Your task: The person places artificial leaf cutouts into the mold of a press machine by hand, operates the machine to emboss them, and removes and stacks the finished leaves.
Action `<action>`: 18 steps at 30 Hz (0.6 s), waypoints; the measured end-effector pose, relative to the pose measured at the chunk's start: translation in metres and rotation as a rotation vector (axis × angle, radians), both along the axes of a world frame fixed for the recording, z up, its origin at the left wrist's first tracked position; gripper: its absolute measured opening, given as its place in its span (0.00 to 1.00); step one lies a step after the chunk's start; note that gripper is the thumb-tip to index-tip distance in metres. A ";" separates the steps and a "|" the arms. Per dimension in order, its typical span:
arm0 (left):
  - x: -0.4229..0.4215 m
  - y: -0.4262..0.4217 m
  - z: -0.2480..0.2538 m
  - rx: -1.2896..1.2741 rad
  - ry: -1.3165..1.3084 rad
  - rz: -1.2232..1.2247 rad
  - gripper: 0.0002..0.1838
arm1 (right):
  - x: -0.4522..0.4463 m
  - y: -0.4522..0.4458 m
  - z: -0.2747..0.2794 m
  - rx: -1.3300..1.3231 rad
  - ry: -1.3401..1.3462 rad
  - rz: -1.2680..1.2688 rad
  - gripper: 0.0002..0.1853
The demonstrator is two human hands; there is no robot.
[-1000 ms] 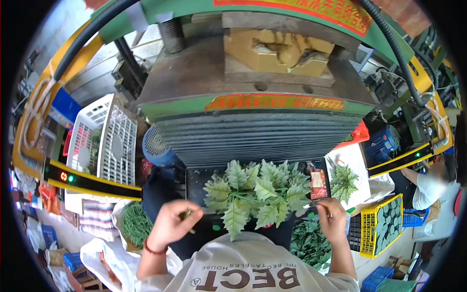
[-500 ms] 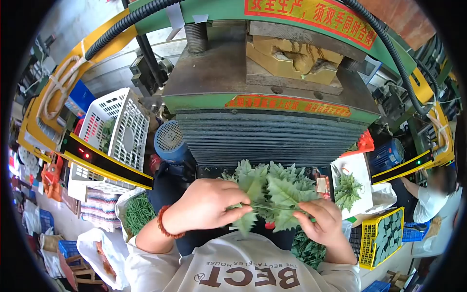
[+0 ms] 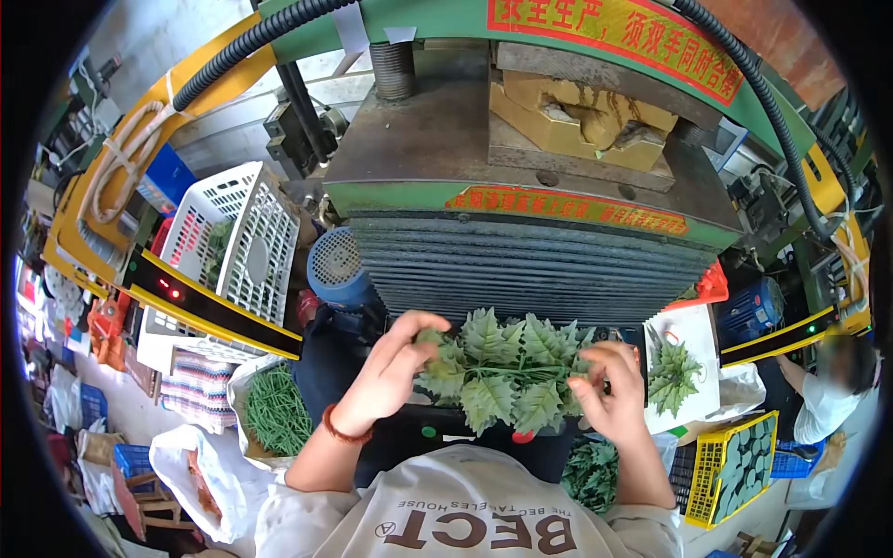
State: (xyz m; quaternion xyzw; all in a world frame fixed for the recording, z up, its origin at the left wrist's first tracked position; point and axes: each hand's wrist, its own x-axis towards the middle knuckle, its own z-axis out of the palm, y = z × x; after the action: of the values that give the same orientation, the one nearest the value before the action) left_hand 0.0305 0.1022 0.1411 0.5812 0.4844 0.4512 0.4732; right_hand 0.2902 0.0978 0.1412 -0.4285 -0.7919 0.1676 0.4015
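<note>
A bunch of green artificial leaves [image 3: 507,367] with thin stems lies spread in front of the press, low in the middle of the head view. My left hand [image 3: 391,367] is at the bunch's left side, its fingers curved and apart beside the outer leaves. On the opposite side, my right hand [image 3: 609,386] has its thumb and fingers spread near the leaf tips. Neither hand shows a closed grip. Whether the fingertips touch the leaves is hard to tell.
Ahead stands a press with a gold-coloured mould [image 3: 586,121] and ribbed bellows [image 3: 521,265]. Yellow-edged sensor bars [image 3: 214,312] flank it. A white basket [image 3: 265,251], a bag of green stems [image 3: 279,409], another leaf cluster [image 3: 674,377] and a yellow crate [image 3: 707,479] surround me. A person [image 3: 828,395] sits at right.
Both hands have let go of the leaf stem they held between them and moved apart. The leaves now lie spread on the bunch. The whole view has shifted slightly.
</note>
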 end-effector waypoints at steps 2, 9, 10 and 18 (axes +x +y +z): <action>0.000 0.004 0.013 -0.184 -0.335 -0.097 0.07 | -0.006 0.004 0.022 -0.174 0.214 0.179 0.10; 0.017 0.011 0.025 0.037 0.162 -0.292 0.12 | -0.035 0.035 0.011 -0.503 0.354 0.441 0.07; 0.012 0.013 0.015 0.109 0.152 -0.298 0.13 | -0.034 0.032 0.013 -0.501 0.410 0.405 0.07; -0.015 0.024 0.004 -0.238 -0.591 -0.079 0.15 | 0.002 0.017 0.047 -0.438 0.783 0.142 0.08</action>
State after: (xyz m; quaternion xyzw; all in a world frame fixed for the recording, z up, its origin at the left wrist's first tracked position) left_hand 0.0158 0.1263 0.1451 0.3840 0.3523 0.5220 0.6752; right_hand 0.2924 0.1146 0.1880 -0.3524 -0.5535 0.5078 0.5582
